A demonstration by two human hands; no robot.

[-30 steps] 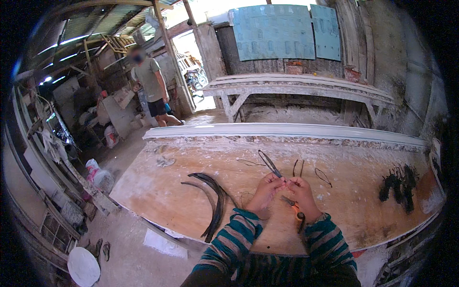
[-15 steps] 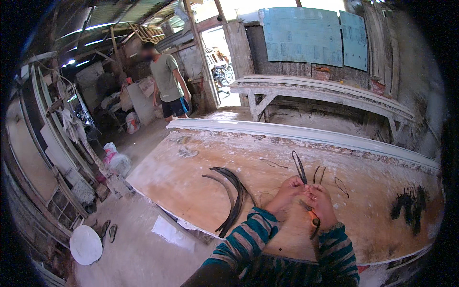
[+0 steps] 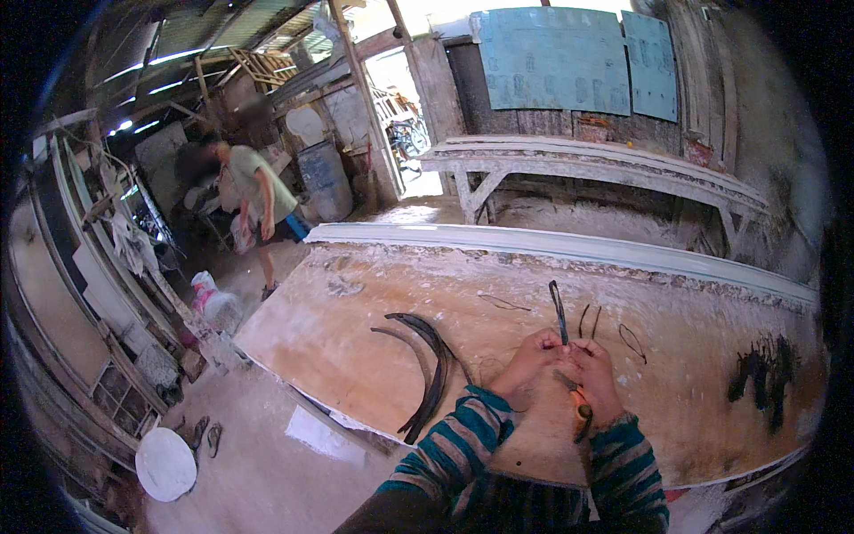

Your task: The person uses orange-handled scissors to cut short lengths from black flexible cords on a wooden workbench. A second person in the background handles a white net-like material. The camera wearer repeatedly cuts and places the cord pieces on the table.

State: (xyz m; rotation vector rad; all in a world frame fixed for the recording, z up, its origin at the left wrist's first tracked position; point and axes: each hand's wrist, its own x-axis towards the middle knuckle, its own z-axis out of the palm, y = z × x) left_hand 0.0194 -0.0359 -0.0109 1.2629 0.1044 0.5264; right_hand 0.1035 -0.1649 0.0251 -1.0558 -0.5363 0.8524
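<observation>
Above the tabletop [image 3: 342, 360], the left hand [image 3: 528, 363] and right hand [image 3: 598, 377] seemingly both pinch a dark looped strip [image 3: 562, 327].

Left side of table [image 3: 298, 311]: bare wood from the left edge to the curved strips [image 3: 438, 365]; room for a hand to pass.
Curved strips: low pile reaching toward the near edge; obstacle left of the left hand [image 3: 527, 363].
Gap between forearms: bare wood toward the left, part-blocked by pliers [image 3: 582, 418] just beside the right hand [image 3: 594, 374].
Beyond the hands: looped strip [image 3: 559, 313], flanked by a wire loop [image 3: 504, 303], two short strips [image 3: 596, 320] and a small loop [image 3: 632, 345].
Right passage: bare wood between right hand and black bundle [image 3: 767, 378].
Far edge: white moulding [image 3: 551, 254], a lengthwise barrier.
</observation>
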